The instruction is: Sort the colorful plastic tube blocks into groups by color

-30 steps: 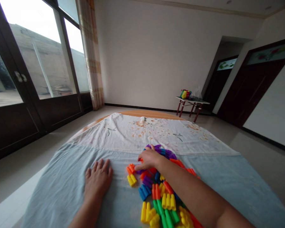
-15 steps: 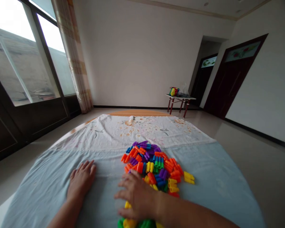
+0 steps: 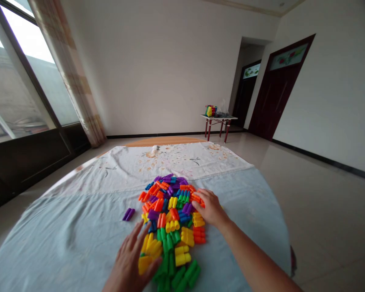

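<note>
A heap of plastic bullet-shaped building blocks in joined rows lies in the middle of the table, with orange blocks [image 3: 159, 204], purple ones, green blocks [image 3: 168, 242] and yellow blocks [image 3: 187, 236]. My left hand [image 3: 130, 256] is at the heap's near left side, fingers spread beside and partly over yellow pieces. At the right edge, my right hand [image 3: 211, 207] reaches over some orange blocks, thumb apart from the fingers; its fingertips are at the pieces, though a grip is not visible. One purple block [image 3: 128, 214] lies alone left of the heap.
A pale blue and flowered cloth [image 3: 88, 227] covers the round table, with its wooden edge [image 3: 167, 140] showing at the far side. Beyond it, a small table [image 3: 219, 118] bears a colourful bag [image 3: 211, 110] and a clear plastic bag. Windows are at left, doors at right.
My left hand has come from the bare cloth to the heap's left side. My right hand has moved from the near blocks to the right edge. A purple block now lies apart; the view has shifted right.
</note>
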`<state>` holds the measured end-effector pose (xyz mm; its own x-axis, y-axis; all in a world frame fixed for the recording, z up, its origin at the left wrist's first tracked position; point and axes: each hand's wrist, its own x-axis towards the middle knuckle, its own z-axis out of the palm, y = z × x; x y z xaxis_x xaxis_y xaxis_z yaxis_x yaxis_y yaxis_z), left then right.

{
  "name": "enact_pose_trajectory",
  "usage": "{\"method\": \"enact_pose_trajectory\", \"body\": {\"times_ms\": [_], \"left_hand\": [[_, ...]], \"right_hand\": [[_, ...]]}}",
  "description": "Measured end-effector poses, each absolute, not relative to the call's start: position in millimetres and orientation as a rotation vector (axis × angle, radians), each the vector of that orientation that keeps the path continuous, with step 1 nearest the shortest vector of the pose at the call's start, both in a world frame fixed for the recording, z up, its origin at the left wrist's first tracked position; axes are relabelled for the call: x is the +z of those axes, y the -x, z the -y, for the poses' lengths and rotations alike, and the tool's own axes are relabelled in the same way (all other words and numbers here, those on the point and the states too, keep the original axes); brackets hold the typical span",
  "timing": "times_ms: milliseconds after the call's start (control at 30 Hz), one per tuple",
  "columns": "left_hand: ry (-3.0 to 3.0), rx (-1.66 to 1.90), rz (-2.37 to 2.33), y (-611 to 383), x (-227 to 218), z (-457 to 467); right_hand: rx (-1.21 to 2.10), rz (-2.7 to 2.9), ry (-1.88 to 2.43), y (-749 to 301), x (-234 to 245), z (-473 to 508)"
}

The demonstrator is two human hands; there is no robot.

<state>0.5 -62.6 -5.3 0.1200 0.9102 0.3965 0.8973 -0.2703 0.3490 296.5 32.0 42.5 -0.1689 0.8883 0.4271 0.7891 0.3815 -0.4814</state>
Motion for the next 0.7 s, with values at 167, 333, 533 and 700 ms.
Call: {"method": "enact_pose_trajectory", "body": {"times_ms": [167,333,533,700], "left_hand": [[-2.575,0.500,-1.700,-48,-20,83],[-2.554,0.586,-1.799,-63,-3,69],[-2.350,0.719,-1.983,-75,28,13],[-2.180,0.736,-2.099,-56,50,-14]], "right_hand": [[0.299,1.874,1.623,-322,6,-51],[0.510,1.923,1.400,-297,14,-42],[0.597,1.903,1.318,-264,33,-48],[0.634,1.934,1.134,-264,50,-42]]}}
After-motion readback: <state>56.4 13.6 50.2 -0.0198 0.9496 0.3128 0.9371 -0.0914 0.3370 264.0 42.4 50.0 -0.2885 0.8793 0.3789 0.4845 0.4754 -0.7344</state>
